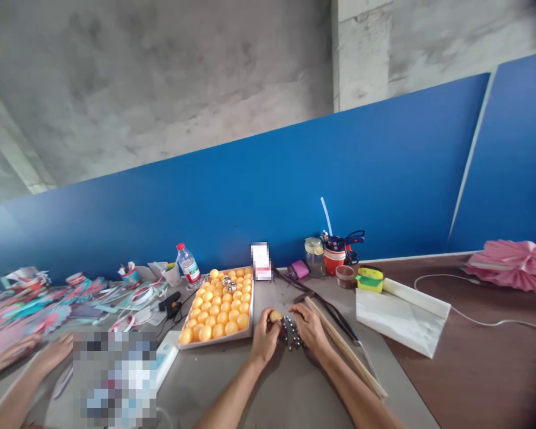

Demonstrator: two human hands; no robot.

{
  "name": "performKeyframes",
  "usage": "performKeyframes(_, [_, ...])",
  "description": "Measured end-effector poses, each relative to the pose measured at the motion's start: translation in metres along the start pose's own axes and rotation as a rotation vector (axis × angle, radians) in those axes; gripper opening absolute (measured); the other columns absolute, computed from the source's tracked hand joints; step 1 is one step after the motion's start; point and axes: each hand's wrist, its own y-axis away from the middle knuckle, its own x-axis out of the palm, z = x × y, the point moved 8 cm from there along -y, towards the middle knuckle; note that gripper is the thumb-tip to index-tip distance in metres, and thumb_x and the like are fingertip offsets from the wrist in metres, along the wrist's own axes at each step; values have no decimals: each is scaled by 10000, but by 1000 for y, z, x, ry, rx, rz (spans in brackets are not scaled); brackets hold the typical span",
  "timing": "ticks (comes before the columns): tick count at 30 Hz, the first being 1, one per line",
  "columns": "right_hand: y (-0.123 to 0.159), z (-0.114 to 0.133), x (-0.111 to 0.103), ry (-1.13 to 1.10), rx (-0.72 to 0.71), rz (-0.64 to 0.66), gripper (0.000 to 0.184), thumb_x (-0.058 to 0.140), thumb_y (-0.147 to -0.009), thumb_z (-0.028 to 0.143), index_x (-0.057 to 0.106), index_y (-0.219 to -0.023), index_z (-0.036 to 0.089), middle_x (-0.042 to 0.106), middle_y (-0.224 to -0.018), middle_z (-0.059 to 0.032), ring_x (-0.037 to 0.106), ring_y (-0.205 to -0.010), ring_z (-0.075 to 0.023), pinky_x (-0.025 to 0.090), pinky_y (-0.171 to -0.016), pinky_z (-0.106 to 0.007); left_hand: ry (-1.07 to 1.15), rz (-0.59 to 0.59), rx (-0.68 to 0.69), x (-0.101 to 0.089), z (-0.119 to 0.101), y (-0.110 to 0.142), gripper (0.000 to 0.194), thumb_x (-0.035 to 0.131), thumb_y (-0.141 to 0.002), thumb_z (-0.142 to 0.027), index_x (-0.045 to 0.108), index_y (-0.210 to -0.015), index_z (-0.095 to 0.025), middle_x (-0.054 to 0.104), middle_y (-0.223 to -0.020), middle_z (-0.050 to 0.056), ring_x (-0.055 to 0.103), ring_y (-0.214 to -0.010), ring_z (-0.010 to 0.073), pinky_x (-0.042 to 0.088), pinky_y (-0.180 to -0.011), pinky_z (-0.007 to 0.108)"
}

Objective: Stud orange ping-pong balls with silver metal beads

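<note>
My left hand [264, 338] is closed round a yellowish ball [276, 316], low in the middle of the head view. A string of shiny dark and silver beads [291, 335] hangs between my two hands. My right hand [310, 329] has its fingers closed on the beads' upper right side. Just left of my hands lies a shallow box [245, 335] filled with rows of orange balls [215, 310]. On top of those balls rests a small heap of silvery beads [229, 285]. My fingers partly cover the ball and the string.
Right of my hands lie wooden strips [346, 348] and a dark strap [339, 316]. Farther back stand a glass jar [314, 257], a red cup [335, 262] and a yellow-green box [369, 280]. A water bottle [188, 265] stands behind the box. Another person's hands [53, 356] are at left.
</note>
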Motion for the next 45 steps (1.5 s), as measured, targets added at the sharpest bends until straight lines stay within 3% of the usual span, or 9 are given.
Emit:
performKeyframes(5, [-1,-2,4,9,-10,29,256,423,-673,233,672,-697,177,680,-768,-79,628,-758,-215,474,-722,-301,-29,-21,20,-1,-2,3,271,505,-782,-299,529,-1016,-163,613,-882,37,575,-801,174,464,-764,296])
performKeyframes(9, [-2,-3,0,45,-33,-41,308,404,-713,245,695,-779,168,693,-840,-99,633,-821,-219,474,-773,-314,-29,-46,7,-2,-2,5,291,520,-771,-298,524,-1031,-166,620,-883,35,576,-807,177,467,-766,302])
performKeyframes(16, [-1,-5,4,-35,69,-8,305,439,-742,297,679,-873,163,672,-724,-62,569,-543,-170,467,-569,-291,98,-12,-44,1,-1,5,311,554,-742,-276,518,-1029,-162,604,-878,38,562,-762,166,467,-731,301])
performKeyframes(21, [7,10,17,-101,74,72,183,522,-718,318,644,-707,182,637,-652,-33,545,-576,-164,433,-537,-260,259,30,-88,3,4,4,326,595,-729,-324,515,-994,-153,569,-852,28,543,-735,148,457,-681,267])
performKeyframes(29, [9,13,15,-180,124,90,244,506,-743,330,658,-825,158,611,-623,-26,551,-577,-164,450,-587,-279,325,74,-89,0,4,2,278,603,-735,-293,539,-968,-156,574,-875,23,538,-800,147,444,-735,253])
performKeyframes(39, [10,8,17,-161,138,87,136,558,-694,310,555,-703,174,546,-622,12,490,-574,-128,407,-547,-235,432,116,-133,4,3,2,302,629,-723,-326,539,-955,-154,554,-854,18,528,-751,135,463,-673,246])
performKeyframes(45, [6,1,14,-251,199,90,196,587,-686,343,572,-757,161,504,-544,32,441,-501,-115,364,-492,-234,422,120,-129,3,5,1,334,628,-729,-334,533,-992,-150,561,-859,19,527,-715,122,460,-669,249])
